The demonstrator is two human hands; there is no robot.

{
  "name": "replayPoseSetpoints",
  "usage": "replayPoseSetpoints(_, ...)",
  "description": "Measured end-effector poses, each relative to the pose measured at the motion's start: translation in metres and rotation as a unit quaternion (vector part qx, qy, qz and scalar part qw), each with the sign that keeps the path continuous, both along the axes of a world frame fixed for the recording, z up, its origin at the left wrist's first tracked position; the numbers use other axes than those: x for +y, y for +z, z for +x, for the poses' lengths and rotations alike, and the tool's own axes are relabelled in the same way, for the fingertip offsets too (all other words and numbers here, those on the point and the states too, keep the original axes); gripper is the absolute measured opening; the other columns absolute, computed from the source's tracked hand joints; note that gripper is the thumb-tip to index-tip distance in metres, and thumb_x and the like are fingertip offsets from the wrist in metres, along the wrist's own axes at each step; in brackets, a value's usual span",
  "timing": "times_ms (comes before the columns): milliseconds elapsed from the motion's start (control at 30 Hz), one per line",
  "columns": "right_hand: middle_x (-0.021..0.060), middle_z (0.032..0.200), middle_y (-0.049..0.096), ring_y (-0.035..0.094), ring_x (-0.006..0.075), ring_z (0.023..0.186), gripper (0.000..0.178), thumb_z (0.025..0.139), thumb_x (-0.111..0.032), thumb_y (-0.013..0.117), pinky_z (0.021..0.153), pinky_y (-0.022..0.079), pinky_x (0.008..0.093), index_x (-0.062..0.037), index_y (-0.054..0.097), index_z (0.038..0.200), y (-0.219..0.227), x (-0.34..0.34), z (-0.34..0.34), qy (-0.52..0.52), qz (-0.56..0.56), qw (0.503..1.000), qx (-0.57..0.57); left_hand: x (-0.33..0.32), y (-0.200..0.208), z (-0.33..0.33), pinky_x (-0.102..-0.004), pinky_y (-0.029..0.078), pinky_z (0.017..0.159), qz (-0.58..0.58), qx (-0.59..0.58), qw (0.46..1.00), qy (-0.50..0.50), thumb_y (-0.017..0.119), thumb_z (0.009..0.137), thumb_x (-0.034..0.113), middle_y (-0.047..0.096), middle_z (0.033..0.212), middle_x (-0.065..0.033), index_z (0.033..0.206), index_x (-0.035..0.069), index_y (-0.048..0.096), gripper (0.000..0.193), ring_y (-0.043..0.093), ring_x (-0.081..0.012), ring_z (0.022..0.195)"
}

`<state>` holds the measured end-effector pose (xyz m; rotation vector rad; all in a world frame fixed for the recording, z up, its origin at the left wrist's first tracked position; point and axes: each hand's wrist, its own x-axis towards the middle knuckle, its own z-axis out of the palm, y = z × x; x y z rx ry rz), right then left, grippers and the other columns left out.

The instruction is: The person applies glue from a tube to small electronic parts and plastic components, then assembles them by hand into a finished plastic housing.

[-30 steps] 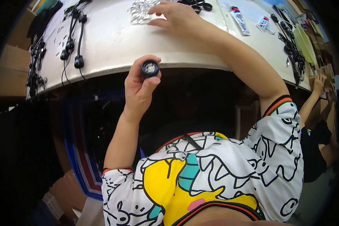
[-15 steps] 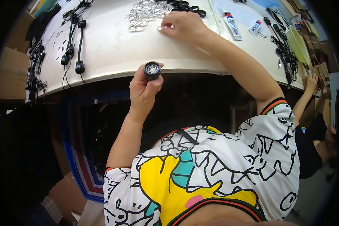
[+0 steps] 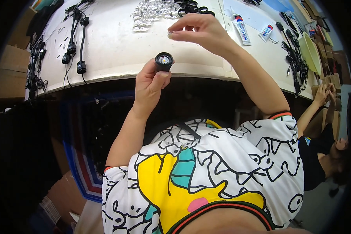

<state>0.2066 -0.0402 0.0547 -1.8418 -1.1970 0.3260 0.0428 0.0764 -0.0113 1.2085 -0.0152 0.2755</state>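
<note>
My left hand (image 3: 152, 80) is closed round a black cylindrical lamp head (image 3: 164, 61) at the table's front edge. Its open end faces up and shows a small yellowish LED inside a pale ring. Above and to the right of it, my right hand (image 3: 201, 33) pinches a small clear lens (image 3: 170, 34) between thumb and forefinger. Beyond that hand lies a pile of clear round lenses (image 3: 148, 13), with several black rings (image 3: 191, 7) beside it, partly behind my fingers.
Black cabled lamps (image 3: 82, 46) lie on the white table (image 3: 117, 50) at the left. Two glue tubes (image 3: 241, 29) rest at the right, near more black cables (image 3: 296, 58) and a yellowish basin (image 3: 311, 52). A co-worker's hands (image 3: 322, 93) are at the far right.
My right hand has lifted off the table beside the lens pile, with the lens in its fingertips. My left hand has brought the lamp head slightly up and to the right.
</note>
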Motion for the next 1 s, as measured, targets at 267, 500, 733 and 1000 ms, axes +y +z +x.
replayPoseSetpoints(267, 0.004, 0.083, 0.063, 0.055, 0.0096, 0.074, 0.02, 0.072, -0.008, 0.07, 0.06, 0.042, 0.021, -0.0064, 0.068, 0.092, 0.025, -0.026, -0.022, 0.102, 0.004, 0.993, 0.061, -0.007, 0.003, 0.01, -0.016, 0.033, 0.054, -0.017, 0.006, 1.0, -0.021, 0.061, 0.082, 0.013, 0.05, 0.071, 0.0041, 0.098, 0.001, 0.056, 0.021, 0.04, -0.0031, 0.061)
replayPoseSetpoints(500, 0.0077, 0.091, 0.064, 0.059, 0.0137, 0.081, 0.023, 0.073, -0.007, 0.069, 0.068, 0.047, 0.0236, -0.0049, 0.067, 0.095, 0.027, -0.033, -0.025, 0.086, -0.032, 0.993, 0.078, -0.01, 0.003, 0.012, -0.0165, 0.037, 0.056, -0.009, 0.022, 0.999, -0.033, 0.061, 0.081, 0.01, 0.054, 0.072, 0.0029, 0.097, 0.001, 0.057, 0.019, 0.045, -0.004, 0.061)
replayPoseSetpoints(733, 0.0072, 0.094, 0.064, 0.059, 0.011, 0.075, 0.024, 0.077, -0.008, 0.065, 0.066, 0.047, 0.0218, -0.0059, 0.065, 0.101, 0.028, -0.035, -0.025, 0.079, -0.06, 0.994, 0.053, -0.014, 0.001, 0.007, -0.0194, 0.028, 0.049, 0.007, 0.032, 0.999, -0.016, 0.063, 0.081, 0.029, 0.047, 0.065, 0.0009, 0.103, -0.001, 0.057, 0.037, 0.037, -0.0069, 0.054)
replayPoseSetpoints(1000, 0.0044, 0.076, 0.059, 0.057, 0.0143, 0.068, 0.017, 0.078, -0.02, 0.063, 0.062, 0.045, 0.0268, -0.0084, 0.066, 0.091, -0.03, -0.029, 0.062, -0.164, -0.132, 0.92, -0.33, -0.01, 0.008, 0.002, -0.0198, 0.028, 0.05, -0.009, 0.035, 0.999, -0.022, 0.061, 0.082, 0.026, 0.047, 0.062, -0.0001, 0.106, -0.004, 0.056, 0.038, 0.036, -0.0073, 0.053)
